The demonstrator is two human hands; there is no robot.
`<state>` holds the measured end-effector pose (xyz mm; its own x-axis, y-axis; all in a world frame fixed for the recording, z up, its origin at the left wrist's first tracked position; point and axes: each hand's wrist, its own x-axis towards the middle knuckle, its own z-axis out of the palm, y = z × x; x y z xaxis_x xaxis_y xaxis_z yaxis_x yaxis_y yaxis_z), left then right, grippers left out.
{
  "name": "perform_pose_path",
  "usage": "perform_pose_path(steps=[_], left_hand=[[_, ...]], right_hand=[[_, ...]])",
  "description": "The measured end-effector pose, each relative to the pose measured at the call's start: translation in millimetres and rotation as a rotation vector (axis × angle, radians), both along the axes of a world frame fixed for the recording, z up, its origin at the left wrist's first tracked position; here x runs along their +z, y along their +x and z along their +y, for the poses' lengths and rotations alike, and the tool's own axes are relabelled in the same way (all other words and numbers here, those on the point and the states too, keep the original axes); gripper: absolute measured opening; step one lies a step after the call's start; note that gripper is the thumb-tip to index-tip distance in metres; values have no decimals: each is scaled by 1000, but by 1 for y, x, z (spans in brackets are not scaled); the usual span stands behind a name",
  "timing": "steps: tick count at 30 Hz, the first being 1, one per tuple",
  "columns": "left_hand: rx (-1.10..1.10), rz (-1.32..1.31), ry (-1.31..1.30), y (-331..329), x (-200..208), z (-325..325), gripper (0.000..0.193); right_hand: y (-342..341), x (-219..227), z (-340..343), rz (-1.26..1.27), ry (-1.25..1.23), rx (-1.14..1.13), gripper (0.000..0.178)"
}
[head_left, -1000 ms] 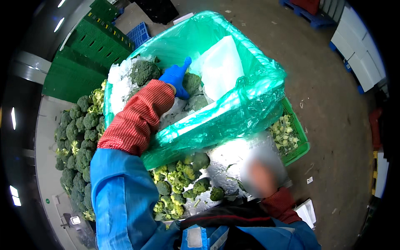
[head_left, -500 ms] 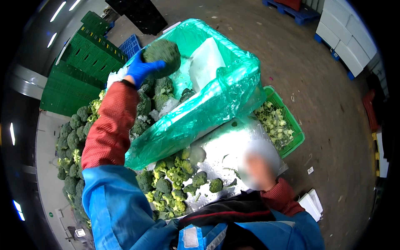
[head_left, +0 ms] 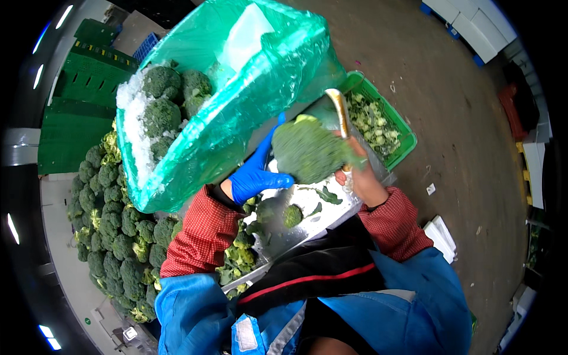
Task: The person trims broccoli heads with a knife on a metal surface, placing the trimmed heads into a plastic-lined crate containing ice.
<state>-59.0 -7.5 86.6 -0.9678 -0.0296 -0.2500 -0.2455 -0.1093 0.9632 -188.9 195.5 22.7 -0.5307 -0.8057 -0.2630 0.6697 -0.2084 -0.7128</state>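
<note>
While green crates [head_left: 74,124] stand stacked at far left and white boxes [head_left: 473,26] at upper right, a broccoli heap [head_left: 121,236] fills the left side. A small floret [head_left: 292,216] and a leaf [head_left: 329,195] lie on the shiny metal counter [head_left: 338,208]. Above it, a blurred broccoli head [head_left: 307,151] slants from upper left to lower right, tapering rightward. The blue-gloved left hand [head_left: 257,177] has its fingers clamped on the head's left side; the bare right hand [head_left: 364,171] wraps its fingers around a slim, curved, knife-like tool [head_left: 339,109]. Beyond, a bin lined with green plastic [head_left: 254,100] holds ice [head_left: 133,112], more broccoli [head_left: 163,117] and a white sheet [head_left: 248,32]; its near wall hides part of the inside. To the right, a green basket [head_left: 408,142] contains pale trimmings [head_left: 373,127].
</note>
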Motion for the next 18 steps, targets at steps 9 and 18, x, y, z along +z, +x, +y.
perform_pose_path(steps=[9, 18], left_hand=[[526, -191, 83, 38, -88, 31, 70], [720, -135, -101, 39, -111, 59, 73]], right_hand=[[40, -42, 8, 1167, 583, 159, 31], [44, -31, 26, 1490, 653, 441, 12]])
